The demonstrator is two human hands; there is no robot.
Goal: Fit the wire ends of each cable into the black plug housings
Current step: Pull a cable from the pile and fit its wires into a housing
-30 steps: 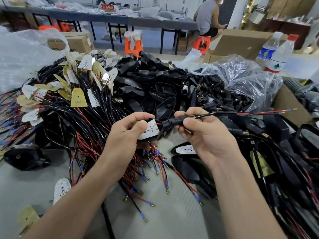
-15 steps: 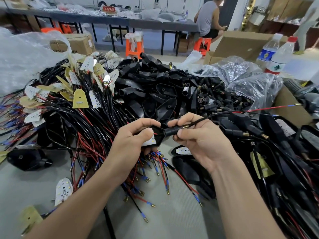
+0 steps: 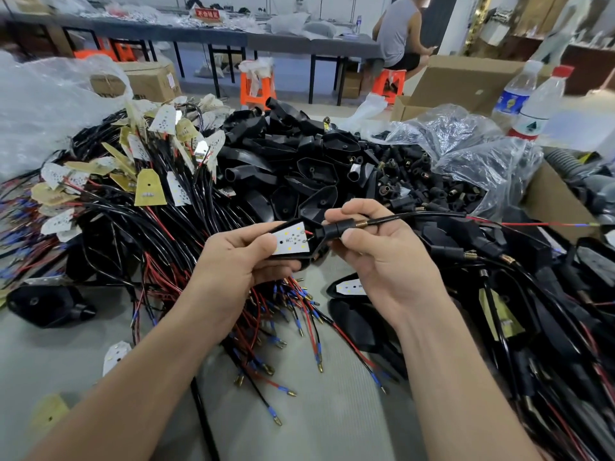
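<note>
Across the workshop, at twelve o'clock, a person (image 3: 397, 34) sits by a long bench (image 3: 283, 39). The nearer grey table (image 3: 332, 420) carries a heap of cables (image 3: 116, 227) at nine o'clock and loose black housings (image 3: 299, 168) at twelve. At centre the left hand (image 3: 233, 264) cups a plug housing (image 3: 318, 248) with its white board (image 3: 291, 242) seated. The right hand (image 3: 386, 264) pinches the cable (image 3: 416, 217) at the neck, and the cable's long axis runs toward three o'clock, so any pull likely falls to the right.

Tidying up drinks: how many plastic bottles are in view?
2. Both stand side by side at the far right: the blue-labelled bottle, and the red-capped bottle just right of it. Others may hide behind the bags.
</note>
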